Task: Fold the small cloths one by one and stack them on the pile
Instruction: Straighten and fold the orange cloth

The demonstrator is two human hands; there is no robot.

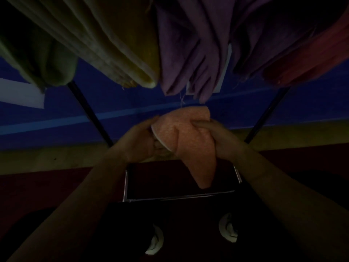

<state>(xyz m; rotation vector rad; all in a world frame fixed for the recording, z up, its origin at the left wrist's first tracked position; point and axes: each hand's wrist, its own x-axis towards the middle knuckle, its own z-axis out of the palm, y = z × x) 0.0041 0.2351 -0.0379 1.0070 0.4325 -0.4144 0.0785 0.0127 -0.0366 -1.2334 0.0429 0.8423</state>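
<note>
- Two hands at mid-frame, both gripping one orange cloth [190, 140]: left hand [139, 142] curled on its left edge, right hand [219, 138] pinching the right.
- Long axis downward, loose tip dangling under the right hand, above a dark tray [181, 193].
- No pile discernible in the gloom.

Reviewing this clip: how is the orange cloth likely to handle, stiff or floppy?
Probably floppy: the orange cloth creases between both hands, and its free end droops. It seems light, since fingers alone hold it up. Its textured weave should resist slipping.
</note>
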